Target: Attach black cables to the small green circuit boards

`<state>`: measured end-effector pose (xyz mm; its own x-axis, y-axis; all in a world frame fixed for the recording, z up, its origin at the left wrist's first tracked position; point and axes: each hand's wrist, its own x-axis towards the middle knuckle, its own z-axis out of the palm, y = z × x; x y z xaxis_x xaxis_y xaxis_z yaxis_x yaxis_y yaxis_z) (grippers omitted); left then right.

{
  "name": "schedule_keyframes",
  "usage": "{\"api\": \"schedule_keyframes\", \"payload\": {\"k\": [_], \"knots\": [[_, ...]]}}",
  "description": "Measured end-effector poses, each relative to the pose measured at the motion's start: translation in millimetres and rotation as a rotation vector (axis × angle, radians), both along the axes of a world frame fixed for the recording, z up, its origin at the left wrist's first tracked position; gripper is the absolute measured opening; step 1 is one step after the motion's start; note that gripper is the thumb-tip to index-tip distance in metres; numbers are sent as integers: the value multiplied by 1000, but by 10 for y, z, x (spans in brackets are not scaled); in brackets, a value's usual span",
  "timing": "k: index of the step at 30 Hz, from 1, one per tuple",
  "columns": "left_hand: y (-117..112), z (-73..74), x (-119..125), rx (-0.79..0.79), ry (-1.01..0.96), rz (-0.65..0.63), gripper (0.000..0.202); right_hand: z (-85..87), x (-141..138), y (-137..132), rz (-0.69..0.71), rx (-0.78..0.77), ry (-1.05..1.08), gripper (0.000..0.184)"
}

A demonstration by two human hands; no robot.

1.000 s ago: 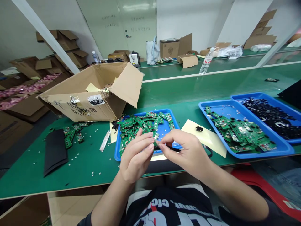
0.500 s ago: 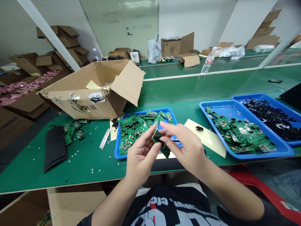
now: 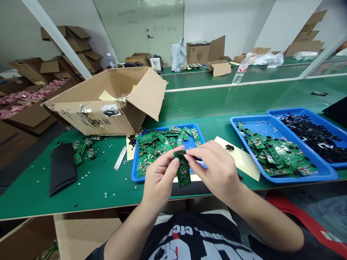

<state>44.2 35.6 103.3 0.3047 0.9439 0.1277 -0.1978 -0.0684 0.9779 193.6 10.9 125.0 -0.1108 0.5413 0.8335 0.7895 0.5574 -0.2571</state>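
A narrow green circuit board (image 3: 183, 173) is upright in front of me, its component side facing me, with a black rectangular part (image 3: 180, 153) near its top end. My left hand (image 3: 162, 177) grips the board's left edge between thumb and fingers. The thumb and forefinger of my right hand (image 3: 215, 164) are pinched together at the board's upper right corner, beside the black part; whatever lies between those fingertips is hidden. Just behind my hands a blue tray (image 3: 133, 172) holds a pile of similar green boards (image 3: 155, 144).
Right of my hands, a second blue tray (image 3: 287, 178) holds more boards, and another tray (image 3: 342, 164) holds small black parts. A yellowish sheet (image 3: 244, 162) bears a black piece. Leftward are a black folded sheet (image 3: 63, 168), loose boards (image 3: 78, 153) and a large cardboard box (image 3: 108, 121).
The board has turned from a tilted position to nearly upright, and its face now shows more fully. My right fingertips have closed together at its top corner.
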Motion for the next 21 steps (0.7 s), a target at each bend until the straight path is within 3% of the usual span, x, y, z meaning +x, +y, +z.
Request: {"api": "schedule_keyframes", "payload": {"k": [4, 10, 15, 18, 21], "knots": [[24, 105, -39, 11, 133, -96, 30, 7, 98, 38, 47, -8, -61, 6], [80, 224, -66, 18, 209, -286, 31, 82, 321, 66, 322, -113, -156, 13], [151, 278, -102, 14, 367, -487, 32, 90, 384, 31, 278, -94, -353, 20], [182, 306, -116, 85, 465, -538, 35, 44, 372, 37, 226, -52, -423, 25], [197, 285, -112, 163, 496, -545, 30, 15, 376, 71, 214, -45, -378, 17]]}}
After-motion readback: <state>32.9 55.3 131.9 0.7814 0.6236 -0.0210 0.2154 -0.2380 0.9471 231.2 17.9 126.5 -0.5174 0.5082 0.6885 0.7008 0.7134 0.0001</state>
